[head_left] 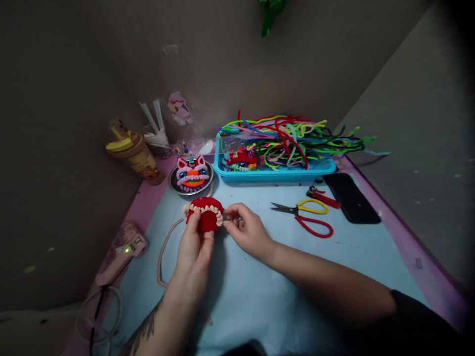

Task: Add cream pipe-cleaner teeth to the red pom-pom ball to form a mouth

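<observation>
My left hand (pixel 195 247) holds a red fuzzy pipe-cleaner piece (pixel 206 213) up off the light blue mat; a beige pipe cleaner (pixel 203 209) is looped in small bumps along its top edge. My right hand (pixel 247 230) pinches the right end of that beige trim, fingers closed. A loose tail of beige pipe cleaner (pixel 163 252) curves down over the mat to the left of my left wrist.
Scissors (pixel 308 217) with yellow and red handles lie right of my hands, beside a black phone (pixel 351 198). A blue tray (pixel 274 173) of coloured pipe cleaners sits behind. A finished pipe-cleaner lion head (pixel 192 174) rests in a metal dish. A glue gun (pixel 120 249) lies at left.
</observation>
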Motion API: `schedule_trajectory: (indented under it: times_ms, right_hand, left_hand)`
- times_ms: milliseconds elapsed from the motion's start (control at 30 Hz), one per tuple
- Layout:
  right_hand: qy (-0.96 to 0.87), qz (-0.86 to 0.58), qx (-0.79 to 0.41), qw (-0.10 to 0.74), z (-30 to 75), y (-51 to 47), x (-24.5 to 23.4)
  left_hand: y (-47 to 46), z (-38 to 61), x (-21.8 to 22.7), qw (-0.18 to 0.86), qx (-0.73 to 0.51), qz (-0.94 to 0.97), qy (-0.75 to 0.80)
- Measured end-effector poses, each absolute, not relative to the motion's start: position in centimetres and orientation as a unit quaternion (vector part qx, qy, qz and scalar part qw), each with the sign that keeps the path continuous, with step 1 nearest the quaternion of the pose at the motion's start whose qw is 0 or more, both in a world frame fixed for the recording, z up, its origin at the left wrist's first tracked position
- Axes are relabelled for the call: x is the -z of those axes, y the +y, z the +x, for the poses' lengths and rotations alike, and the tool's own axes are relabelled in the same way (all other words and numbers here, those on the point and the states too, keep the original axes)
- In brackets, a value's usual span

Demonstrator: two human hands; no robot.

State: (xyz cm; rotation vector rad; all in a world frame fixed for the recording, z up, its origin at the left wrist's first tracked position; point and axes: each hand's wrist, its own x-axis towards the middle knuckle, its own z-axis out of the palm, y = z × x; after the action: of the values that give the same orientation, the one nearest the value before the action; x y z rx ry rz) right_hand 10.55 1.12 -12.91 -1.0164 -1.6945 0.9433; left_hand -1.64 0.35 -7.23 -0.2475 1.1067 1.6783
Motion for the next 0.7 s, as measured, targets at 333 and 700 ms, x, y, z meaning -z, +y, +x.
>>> schedule_trajectory:
  times_ms: [333, 700]
  right_hand:
    - [-0.825, -0.331, -0.105, 0.446, 11.7, 1.8, 12.9]
    - [-0.819, -0.331, -0.223, 0.412, 12.2, 1.8, 13.3]
  left_hand:
    - [-0.8, -1.1, 8.2, 0.550, -0.689, -0.030, 0.471]
    - [-1.5, -1.7, 8.3, 0.521, -0.726, 0.124, 0.431]
